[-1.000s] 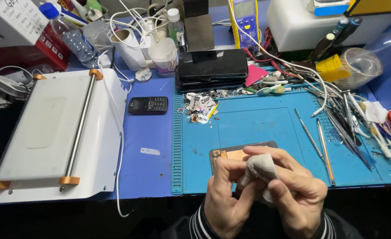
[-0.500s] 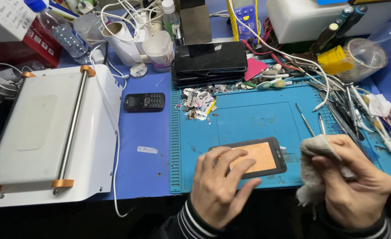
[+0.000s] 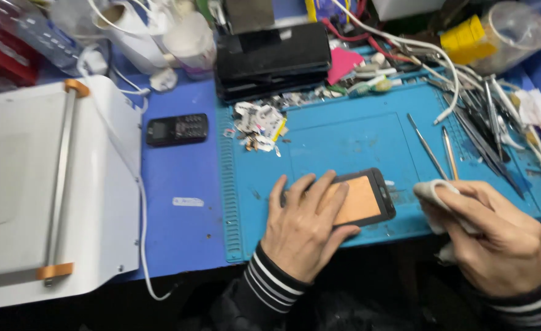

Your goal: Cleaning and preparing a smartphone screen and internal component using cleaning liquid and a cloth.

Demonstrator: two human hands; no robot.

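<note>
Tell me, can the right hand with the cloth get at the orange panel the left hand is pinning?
Probably yes: the right hand holds the cloth just beside the panel, whose right part lies uncovered; the left hand covers only its left part.

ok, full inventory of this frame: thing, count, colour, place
phone frame: 1, black with orange panel, flat on mat, under left hand
cloth: 1, white, in right hand
mat: 1, blue, centre of table
small phone: 1, black, left of mat
machine: 1, white with orange clips, far left
black box: 1, behind mat
scraps: small pile, mat's back left
metal tools: several, right side of mat
left hand: pressing phone frame
right hand: gripping cloth
</note>
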